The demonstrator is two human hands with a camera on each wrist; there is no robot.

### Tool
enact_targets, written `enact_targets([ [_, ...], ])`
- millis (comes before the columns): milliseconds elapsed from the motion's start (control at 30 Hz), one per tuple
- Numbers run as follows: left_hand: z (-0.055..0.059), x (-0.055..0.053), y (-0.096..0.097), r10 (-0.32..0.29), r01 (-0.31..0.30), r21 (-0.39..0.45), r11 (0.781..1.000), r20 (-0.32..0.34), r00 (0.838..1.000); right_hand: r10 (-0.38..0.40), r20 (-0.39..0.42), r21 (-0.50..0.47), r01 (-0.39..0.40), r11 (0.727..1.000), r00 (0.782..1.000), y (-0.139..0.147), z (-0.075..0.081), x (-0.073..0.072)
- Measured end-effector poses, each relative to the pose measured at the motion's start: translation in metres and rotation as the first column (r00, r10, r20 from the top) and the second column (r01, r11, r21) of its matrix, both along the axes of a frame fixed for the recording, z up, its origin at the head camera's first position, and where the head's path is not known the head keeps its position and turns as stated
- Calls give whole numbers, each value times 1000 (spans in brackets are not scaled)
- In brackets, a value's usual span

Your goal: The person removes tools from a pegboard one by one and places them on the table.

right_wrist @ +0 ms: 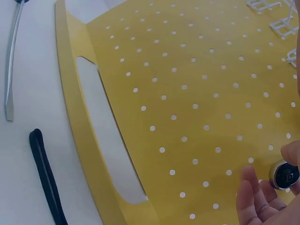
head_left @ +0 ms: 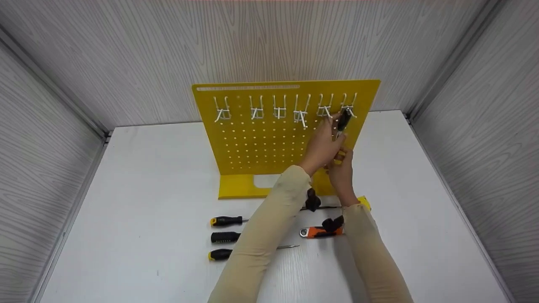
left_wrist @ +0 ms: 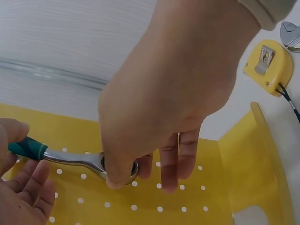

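A ratchet wrench with a green-and-black handle (left_wrist: 30, 147) and a steel shank (left_wrist: 70, 157) is held against the yellow pegboard (head_left: 269, 143). My left hand (head_left: 323, 143) grips it by the handle, thumb on one side and fingers on the other. Lower down, my right hand (head_left: 342, 170) pinches its round head (right_wrist: 285, 174) between thumb and finger, the other fingers extended. In the head view, the dark handle end (head_left: 344, 118) overlaps the rightmost white hook (head_left: 348, 110). The left hand's fingers partly hide behind the handle there.
More white hooks (head_left: 257, 112) line the board's upper part. Three screwdrivers (head_left: 226, 221) lie in front, partly behind the left sleeve. An orange-handled adjustable wrench (head_left: 322, 232) and a yellow tape measure (left_wrist: 272, 65) with a black strap (right_wrist: 47, 173) lie by the right forearm.
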State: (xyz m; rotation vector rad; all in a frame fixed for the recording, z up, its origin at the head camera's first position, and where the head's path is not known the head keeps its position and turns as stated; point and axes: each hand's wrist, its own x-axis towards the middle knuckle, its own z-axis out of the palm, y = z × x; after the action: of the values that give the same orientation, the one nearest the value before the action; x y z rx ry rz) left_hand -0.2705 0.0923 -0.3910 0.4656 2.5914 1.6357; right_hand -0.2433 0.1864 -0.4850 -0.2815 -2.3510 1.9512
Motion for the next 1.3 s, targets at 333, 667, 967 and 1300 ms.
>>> enact_targets([
  [333, 2, -1, 2, 44, -44, -11, 999, -52, 998, -8, -88, 191, 24, 981, 996, -3, -1, 16],
  [667, 8, 3, 3, 27, -26, 30, 999, -19, 999, -19, -173, 276, 67, 959, 985, -1, -3, 29],
  [967, 8, 10, 3, -14, 16, 77, 997, -17, 1000, -28, -204, 246, 79, 966, 978, 4, -2, 39],
  [1300, 9, 16, 2, -47, 51, 87, 995, -45, 998, -46, -252, 236, 108, 966, 967, 11, -3, 46],
])
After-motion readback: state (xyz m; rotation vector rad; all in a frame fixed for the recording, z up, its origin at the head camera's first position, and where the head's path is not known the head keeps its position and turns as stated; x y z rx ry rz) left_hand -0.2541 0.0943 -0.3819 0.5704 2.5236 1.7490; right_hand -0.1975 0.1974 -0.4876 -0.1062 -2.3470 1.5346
